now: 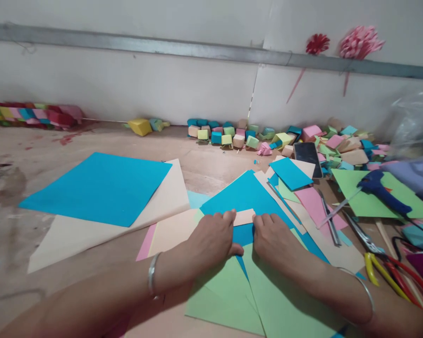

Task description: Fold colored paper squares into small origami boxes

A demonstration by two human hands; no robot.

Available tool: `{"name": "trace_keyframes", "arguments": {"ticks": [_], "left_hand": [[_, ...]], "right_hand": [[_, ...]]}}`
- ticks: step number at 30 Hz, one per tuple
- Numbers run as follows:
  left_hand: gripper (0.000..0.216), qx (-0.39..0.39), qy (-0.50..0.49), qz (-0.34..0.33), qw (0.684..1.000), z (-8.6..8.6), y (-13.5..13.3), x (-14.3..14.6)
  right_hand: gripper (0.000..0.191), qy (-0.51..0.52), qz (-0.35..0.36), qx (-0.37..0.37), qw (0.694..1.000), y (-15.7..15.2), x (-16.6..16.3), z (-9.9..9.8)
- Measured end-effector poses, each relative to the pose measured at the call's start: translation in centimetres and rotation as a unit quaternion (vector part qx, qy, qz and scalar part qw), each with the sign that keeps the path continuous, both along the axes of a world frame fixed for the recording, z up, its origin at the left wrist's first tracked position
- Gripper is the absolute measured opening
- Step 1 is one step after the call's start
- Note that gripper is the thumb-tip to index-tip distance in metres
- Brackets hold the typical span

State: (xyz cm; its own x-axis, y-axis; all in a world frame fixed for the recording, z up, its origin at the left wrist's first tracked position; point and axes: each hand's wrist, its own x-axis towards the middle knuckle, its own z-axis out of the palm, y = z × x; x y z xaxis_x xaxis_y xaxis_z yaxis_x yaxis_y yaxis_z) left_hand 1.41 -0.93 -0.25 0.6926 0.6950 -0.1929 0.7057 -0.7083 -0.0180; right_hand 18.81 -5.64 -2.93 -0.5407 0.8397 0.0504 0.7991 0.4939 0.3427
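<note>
My left hand [215, 237] and my right hand [273, 237] lie side by side on a pile of coloured paper, fingers curled down and pressing on a small peach piece of paper [244, 217] between them. Under it is a blue sheet [245, 195], and green sheets [268, 300] lie nearer to me below my wrists. Each wrist wears a thin metal bangle.
A large blue sheet [98, 188] on a peach sheet lies at the left. Folded paper cubes [229, 134] line the wall. A phone [307, 157], a blue glue gun [384, 190], scissors [391, 265] and paper scraps crowd the right. Paper flowers [359, 42] hang on the wall.
</note>
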Motion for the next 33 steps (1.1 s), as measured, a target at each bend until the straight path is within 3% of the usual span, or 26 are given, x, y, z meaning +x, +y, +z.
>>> {"name": "trace_keyframes", "arguments": {"ticks": [5, 11, 14, 17, 22, 29, 33], "left_hand": [[0.079, 0.016, 0.075, 0.047, 0.996, 0.3, -1.9, -0.5], [0.087, 0.080, 0.062, 0.008, 0.995, -0.8, -2.4, -0.5], [0.079, 0.062, 0.076, 0.002, 0.995, -0.4, -2.2, -0.2], [0.074, 0.053, 0.085, -0.005, 0.995, 0.2, -2.0, 0.1], [0.077, 0.045, 0.072, -0.002, 0.996, 0.4, -2.0, 0.0], [0.073, 0.061, 0.019, 0.000, 0.998, -0.4, -2.1, -0.3], [0.073, 0.060, 0.007, 0.000, 0.998, -0.4, -2.0, -0.2]], "right_hand": [[0.013, 0.002, 0.009, -0.005, 1.000, 0.2, 0.4, -0.3], [0.016, 0.049, -0.058, 0.045, 0.996, 1.3, -0.4, -0.1], [0.029, 0.071, -0.022, 0.063, 0.995, 1.6, -1.1, -0.3], [0.032, 0.078, 0.012, 0.016, 0.997, 1.7, -1.6, -0.5], [0.032, 0.052, -0.025, -0.057, 0.997, 1.7, -1.5, -0.2], [0.025, -0.027, -0.107, 0.001, 0.994, 1.4, 1.1, 0.6], [0.044, -0.030, -0.094, 0.045, 0.994, 0.7, 0.8, 1.1]]}}
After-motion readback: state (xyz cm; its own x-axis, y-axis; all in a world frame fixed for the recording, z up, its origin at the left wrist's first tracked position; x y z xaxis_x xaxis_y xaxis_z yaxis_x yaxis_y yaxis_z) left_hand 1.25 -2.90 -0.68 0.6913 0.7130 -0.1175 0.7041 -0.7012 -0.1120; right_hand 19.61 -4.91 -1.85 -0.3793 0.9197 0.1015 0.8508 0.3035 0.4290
